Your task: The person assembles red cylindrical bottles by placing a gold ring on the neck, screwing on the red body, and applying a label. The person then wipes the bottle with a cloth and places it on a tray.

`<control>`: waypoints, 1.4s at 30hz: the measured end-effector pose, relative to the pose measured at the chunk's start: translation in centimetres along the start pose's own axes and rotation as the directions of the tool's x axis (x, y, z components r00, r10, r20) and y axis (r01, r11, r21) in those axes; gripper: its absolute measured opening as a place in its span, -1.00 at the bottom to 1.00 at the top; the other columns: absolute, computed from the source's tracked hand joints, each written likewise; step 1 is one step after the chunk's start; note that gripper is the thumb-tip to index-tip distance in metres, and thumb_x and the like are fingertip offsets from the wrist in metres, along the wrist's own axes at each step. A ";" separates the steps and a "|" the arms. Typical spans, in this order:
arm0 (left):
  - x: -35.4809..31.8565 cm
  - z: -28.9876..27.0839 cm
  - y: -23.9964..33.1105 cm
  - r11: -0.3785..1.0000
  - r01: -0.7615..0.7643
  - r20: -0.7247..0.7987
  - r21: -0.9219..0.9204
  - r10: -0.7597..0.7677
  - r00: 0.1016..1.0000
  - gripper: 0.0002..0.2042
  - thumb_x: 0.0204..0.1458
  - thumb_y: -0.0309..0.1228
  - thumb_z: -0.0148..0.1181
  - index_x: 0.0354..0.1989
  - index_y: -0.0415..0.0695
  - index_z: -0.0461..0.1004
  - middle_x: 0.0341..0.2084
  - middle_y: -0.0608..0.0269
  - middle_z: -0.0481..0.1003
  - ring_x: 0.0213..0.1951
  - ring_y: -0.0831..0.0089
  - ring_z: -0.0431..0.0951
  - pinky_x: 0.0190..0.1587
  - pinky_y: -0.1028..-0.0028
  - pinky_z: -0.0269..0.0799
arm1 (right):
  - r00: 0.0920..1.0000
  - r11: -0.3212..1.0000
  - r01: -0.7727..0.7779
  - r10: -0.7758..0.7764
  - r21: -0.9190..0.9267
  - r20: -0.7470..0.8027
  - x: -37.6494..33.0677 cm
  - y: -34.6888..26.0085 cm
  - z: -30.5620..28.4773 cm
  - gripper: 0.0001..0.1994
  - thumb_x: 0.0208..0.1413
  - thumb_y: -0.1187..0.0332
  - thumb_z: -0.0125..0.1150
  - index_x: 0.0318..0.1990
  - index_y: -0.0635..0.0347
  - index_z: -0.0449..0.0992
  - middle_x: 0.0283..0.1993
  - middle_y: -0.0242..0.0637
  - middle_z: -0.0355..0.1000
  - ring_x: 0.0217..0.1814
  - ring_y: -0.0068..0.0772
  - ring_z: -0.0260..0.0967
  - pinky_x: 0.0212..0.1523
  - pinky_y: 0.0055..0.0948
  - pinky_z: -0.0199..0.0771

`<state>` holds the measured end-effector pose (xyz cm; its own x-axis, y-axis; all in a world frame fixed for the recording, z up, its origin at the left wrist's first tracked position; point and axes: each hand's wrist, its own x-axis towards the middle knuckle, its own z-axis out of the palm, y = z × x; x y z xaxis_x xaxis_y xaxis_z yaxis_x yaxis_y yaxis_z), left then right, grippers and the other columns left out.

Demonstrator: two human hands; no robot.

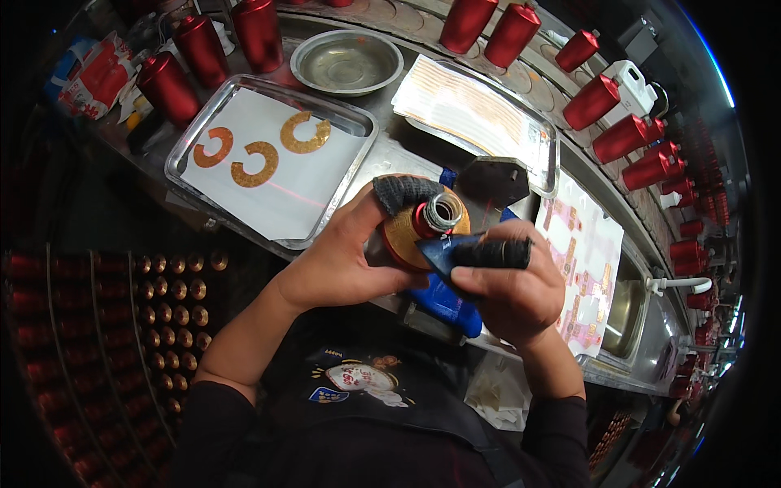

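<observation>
My left hand (342,256) grips a red bottle (423,220) with a silver neck and a gold ring label around its shoulder; a dark wrap covers the thumb. My right hand (508,285) holds a blue cloth or scraper (443,252) pressed against the gold label, its forefinger wrapped in black. Both hands meet over a blue pad (447,305) at the bench's near edge. A metal tray (268,85) to the upper left holds white paper with three gold ring-shaped labels (256,163).
Several red bottles (606,98) line the back of the curved bench. A round steel bowl (346,61) and a second tray with label sheets (480,106) sit behind. More label sheets (586,252) lie right. Racks of bottles (163,317) fill the lower left.
</observation>
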<state>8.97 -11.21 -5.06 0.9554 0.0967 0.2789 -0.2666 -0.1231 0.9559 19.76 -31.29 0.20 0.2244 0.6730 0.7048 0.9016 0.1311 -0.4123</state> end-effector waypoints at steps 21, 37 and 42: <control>0.3 1.0 -0.7 0.947 -0.152 -0.099 0.282 0.186 0.978 -0.11 -0.31 -0.32 0.61 0.30 -0.09 0.27 0.15 0.02 0.35 0.20 -0.05 0.40 0.22 0.19 0.37 | 0.998 0.997 0.001 -0.006 -0.083 -0.061 -0.2 -1.3 1.2 -0.62 -0.32 0.66 0.41 -0.21 0.19 0.69 -0.34 -0.25 0.50 -0.32 -0.17 0.45 -0.34 -0.33 0.47; 0.4 1.9 -0.7 0.934 -0.156 -0.136 0.321 0.209 0.968 -0.17 -0.35 -0.30 0.62 0.20 -0.12 0.33 0.09 0.02 0.34 0.14 0.01 0.42 0.19 0.18 0.39 | 0.988 0.994 -0.081 0.069 -0.079 -0.138 0.3 -1.9 2.1 -0.66 -0.24 0.68 0.41 -0.21 0.19 0.65 -0.39 -0.23 0.49 -0.35 -0.16 0.45 -0.32 -0.34 0.46; 0.4 1.7 -0.9 0.983 -0.083 -0.270 0.162 0.125 0.955 -0.19 -0.31 -0.33 0.59 0.22 -0.13 0.31 0.13 0.02 0.37 0.10 0.00 0.48 0.19 0.18 0.40 | 0.990 0.995 -0.055 0.044 -0.081 -0.137 0.2 -1.6 2.1 -0.66 -0.23 0.67 0.40 -0.21 0.19 0.65 -0.39 -0.23 0.49 -0.35 -0.15 0.45 -0.32 -0.33 0.46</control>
<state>9.79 -12.73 -6.01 0.8447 0.3433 0.4106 -0.3211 -0.2887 0.9020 17.58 -29.87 -0.19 0.3122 0.5718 0.7587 0.9148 0.0345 -0.4025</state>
